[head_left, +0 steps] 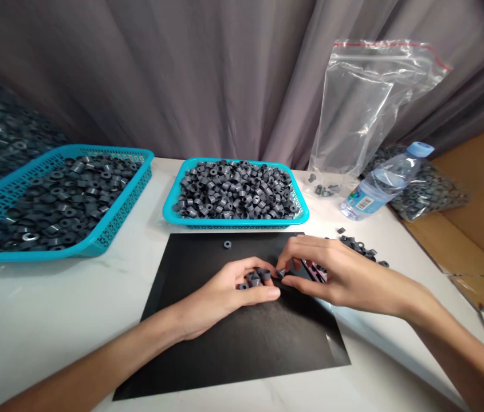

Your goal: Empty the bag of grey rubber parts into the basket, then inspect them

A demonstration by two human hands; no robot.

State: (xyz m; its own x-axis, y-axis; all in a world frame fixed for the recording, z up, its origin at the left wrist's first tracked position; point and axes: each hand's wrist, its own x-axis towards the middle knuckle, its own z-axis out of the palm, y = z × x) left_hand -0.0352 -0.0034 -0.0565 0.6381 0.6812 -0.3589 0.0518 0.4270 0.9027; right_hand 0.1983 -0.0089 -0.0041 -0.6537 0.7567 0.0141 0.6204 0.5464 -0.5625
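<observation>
Over the black mat, my left hand is cupped around several small grey plastic rings, its thumb and fingers curled about them. Close to its fingertips, my right hand pinches one grey plastic piece between thumb and fingers. That piece looks like a short ring or collar, partly covered by the fingertips. A single grey ring lies flat near the mat's far edge. Just beyond my right hand is a small heap of grey pieces on the white table, partly hidden by the hand.
A blue basket full of grey rings stands behind the mat, and a larger blue basket holds more at left. At right are a water bottle, a clear zip bag with few pieces, and a filled bag.
</observation>
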